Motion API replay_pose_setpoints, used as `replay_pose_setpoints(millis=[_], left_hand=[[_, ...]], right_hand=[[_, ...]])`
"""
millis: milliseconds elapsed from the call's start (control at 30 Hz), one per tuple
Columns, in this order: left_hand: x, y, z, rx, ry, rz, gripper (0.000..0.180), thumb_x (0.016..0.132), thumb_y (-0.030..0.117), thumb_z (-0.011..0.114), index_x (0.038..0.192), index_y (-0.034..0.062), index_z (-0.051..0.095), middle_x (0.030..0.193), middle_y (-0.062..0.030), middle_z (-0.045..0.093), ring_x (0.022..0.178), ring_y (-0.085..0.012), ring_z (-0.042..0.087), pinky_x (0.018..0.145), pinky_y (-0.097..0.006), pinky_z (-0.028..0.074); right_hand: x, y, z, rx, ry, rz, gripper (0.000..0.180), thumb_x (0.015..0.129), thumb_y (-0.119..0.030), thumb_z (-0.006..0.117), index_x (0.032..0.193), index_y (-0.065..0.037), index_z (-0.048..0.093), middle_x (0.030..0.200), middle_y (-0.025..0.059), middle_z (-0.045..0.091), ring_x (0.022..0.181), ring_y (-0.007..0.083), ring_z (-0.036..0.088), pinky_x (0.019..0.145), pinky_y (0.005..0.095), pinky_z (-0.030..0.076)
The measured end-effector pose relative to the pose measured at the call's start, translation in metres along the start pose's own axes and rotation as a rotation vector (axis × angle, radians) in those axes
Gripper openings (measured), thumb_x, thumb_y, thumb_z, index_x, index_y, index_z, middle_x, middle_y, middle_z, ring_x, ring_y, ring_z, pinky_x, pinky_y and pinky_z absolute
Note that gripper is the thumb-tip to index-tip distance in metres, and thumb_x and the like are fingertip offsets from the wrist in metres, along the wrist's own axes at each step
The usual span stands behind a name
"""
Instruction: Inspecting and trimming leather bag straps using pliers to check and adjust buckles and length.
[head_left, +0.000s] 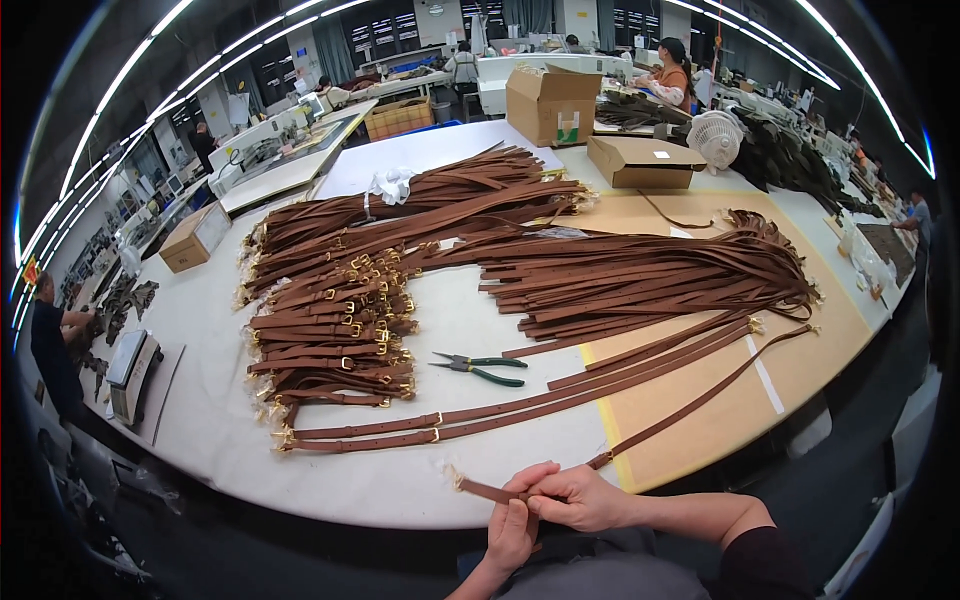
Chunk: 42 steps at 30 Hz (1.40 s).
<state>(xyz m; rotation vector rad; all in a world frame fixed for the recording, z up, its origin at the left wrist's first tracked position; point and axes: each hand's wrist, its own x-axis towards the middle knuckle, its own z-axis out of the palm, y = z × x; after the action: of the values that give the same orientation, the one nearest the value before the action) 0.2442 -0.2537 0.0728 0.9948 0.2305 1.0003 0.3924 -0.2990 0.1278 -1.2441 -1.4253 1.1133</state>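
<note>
Both my hands are closed on one brown leather strap (712, 397) near the table's front edge. My left hand (512, 530) pinches it near a short end that points left and carries gold hardware in clear wrapping. Close against it, my right hand (585, 500) grips the same strap with thumb and fingers. What lies between the fingertips is hidden. From there the strap runs up right across the tan board. Just beyond my hands lie two long brown straps (375, 440) with gold buckles. Green-handled pliers (485, 369) rest on the white table, touched by neither hand.
A stack of buckled straps (330, 330) lies left, a tied bundle (430, 190) behind it, and a pile of loose straps (650, 275) right. Cardboard boxes (550, 105), a white fan (716, 138) and a scale (133, 370) stand around. Other people work farther off.
</note>
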Motion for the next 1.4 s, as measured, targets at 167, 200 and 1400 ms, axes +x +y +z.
replay_pose_setpoints(millis=[167,200,1400], left_hand=[[0.007,0.011,0.011,0.088,-0.002,-0.053,0.043,0.114,0.031,0.03,0.124,-0.0036,0.054,0.14,-0.028,0.054,0.141,-0.0392,0.046,0.121,-0.053,0.03],[0.01,0.009,0.01,0.099,-0.037,-0.003,0.041,0.114,0.029,0.031,0.122,-0.0039,0.054,0.141,-0.0289,0.053,0.141,-0.0397,0.045,0.121,-0.053,0.031],[0.031,0.027,0.013,-0.144,0.062,-0.012,0.029,0.109,0.024,0.034,0.103,0.0024,0.053,0.127,-0.0298,0.062,0.134,-0.0428,0.054,0.115,-0.053,0.039]], right_hand=[[-0.003,-0.003,0.002,0.039,-0.036,0.07,0.036,0.106,-0.023,0.058,0.138,-0.007,0.063,0.116,0.0163,0.069,0.103,0.0256,0.067,0.09,0.0345,0.053],[-0.004,-0.005,0.002,0.006,-0.021,0.047,0.036,0.106,-0.023,0.057,0.138,-0.007,0.063,0.12,0.0174,0.067,0.105,0.0286,0.066,0.092,0.0361,0.052],[0.011,-0.008,0.015,-0.302,0.173,-0.197,0.011,0.097,-0.012,0.065,0.093,-0.004,0.059,0.081,0.0152,0.065,0.072,0.0374,0.066,0.064,0.0451,0.052]])
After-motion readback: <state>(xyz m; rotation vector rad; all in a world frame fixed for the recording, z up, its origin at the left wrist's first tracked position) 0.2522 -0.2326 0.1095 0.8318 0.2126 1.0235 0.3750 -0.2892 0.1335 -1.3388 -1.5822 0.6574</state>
